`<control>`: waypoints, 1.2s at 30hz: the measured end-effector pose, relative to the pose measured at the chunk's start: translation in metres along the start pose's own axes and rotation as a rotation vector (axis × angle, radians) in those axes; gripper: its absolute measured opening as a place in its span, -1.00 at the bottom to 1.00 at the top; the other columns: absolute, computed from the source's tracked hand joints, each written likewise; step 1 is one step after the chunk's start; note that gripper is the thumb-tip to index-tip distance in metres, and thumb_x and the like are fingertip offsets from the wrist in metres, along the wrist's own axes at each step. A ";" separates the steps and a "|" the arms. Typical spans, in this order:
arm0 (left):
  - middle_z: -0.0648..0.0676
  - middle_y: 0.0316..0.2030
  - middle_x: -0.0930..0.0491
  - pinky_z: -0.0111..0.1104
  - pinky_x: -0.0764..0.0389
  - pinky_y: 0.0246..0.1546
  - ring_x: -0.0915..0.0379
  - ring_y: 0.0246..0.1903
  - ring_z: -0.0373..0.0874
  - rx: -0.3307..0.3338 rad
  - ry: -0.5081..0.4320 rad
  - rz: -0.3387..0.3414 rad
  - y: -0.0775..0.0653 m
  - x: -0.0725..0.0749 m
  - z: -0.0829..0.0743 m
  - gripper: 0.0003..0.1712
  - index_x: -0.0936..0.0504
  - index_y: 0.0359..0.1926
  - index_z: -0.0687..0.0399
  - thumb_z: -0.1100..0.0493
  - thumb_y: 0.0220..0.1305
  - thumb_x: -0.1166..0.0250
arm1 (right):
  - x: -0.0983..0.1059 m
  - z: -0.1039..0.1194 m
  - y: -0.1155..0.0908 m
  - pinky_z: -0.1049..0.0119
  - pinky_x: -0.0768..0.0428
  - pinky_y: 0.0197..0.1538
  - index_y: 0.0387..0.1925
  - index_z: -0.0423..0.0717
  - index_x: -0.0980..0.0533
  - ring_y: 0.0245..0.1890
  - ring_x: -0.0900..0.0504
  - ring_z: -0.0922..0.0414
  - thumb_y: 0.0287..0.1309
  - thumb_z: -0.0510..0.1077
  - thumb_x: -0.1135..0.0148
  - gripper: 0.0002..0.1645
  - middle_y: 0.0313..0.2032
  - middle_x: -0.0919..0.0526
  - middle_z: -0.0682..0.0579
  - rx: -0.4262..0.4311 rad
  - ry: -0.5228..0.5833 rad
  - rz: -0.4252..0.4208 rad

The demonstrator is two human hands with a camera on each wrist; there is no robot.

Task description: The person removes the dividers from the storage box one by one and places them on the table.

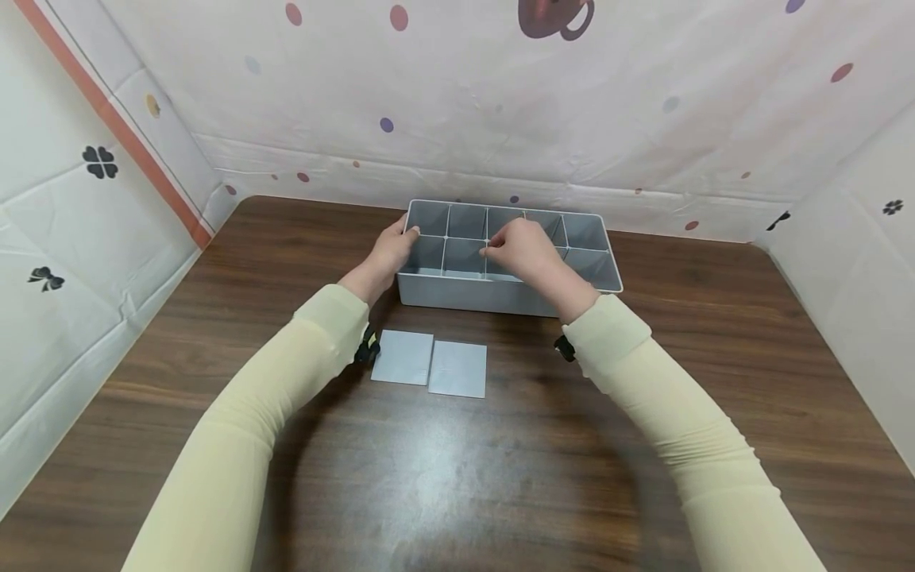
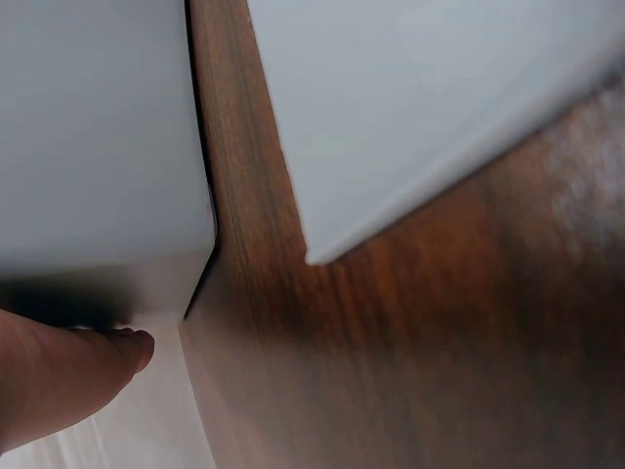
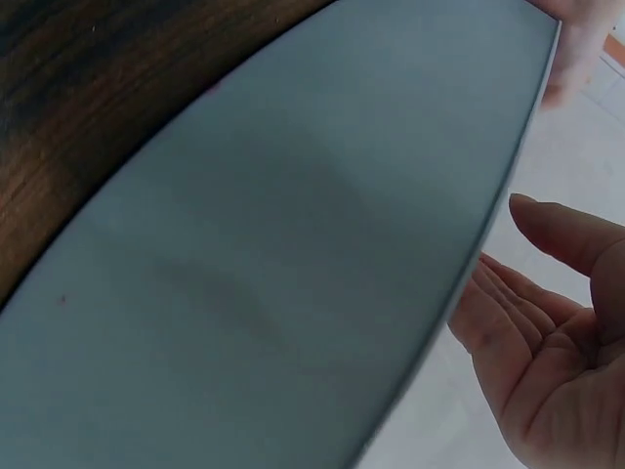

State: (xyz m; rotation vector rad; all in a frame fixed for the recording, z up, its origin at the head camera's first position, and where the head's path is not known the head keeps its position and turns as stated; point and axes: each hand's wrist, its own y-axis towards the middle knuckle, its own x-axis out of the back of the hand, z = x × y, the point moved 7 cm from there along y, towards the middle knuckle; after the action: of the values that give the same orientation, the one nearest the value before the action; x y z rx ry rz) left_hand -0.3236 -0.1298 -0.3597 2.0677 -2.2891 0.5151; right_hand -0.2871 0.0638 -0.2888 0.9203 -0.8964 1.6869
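Note:
A grey divided storage box [image 1: 475, 294] with two rows of compartments stands at the back of the table. My left hand [image 1: 391, 250] grips its left end, the thumb hooked over the rim; one finger [image 2: 73, 376] shows beside the box's corner in the left wrist view. My right hand [image 1: 527, 253] reaches over the front wall, thumb and index fingertip pinching the top of a divider [image 1: 486, 266] near the middle. In the right wrist view, the box wall [image 3: 273, 244] hides that hand's fingertips. Two pale square panels [image 1: 403, 357] lie flat before the box, side by side.
The dark wooden table [image 1: 429, 492] reaches back to a white printed cloth [image 1: 457, 95] hanging close behind the box. More cloth hangs along the left and right sides. Both sleeved forearms span the table's front.

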 end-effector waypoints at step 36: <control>0.05 0.66 0.07 -0.07 -0.02 0.65 0.15 0.65 -0.02 -0.018 0.009 0.014 0.002 -0.001 0.001 -0.33 0.09 0.66 -0.06 0.09 0.67 0.16 | -0.014 -0.002 0.005 0.37 -0.24 -0.45 -0.74 -0.10 -0.55 -0.68 -0.32 0.23 0.41 -0.15 -0.14 -0.48 -0.75 -0.55 0.11 -0.024 0.043 0.002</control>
State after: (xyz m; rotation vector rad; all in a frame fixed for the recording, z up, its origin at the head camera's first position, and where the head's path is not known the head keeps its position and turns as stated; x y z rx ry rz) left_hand -0.3249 -0.1292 -0.3609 2.0381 -2.2966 0.5008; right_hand -0.2892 0.0588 -0.3030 0.8643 -0.8871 1.6876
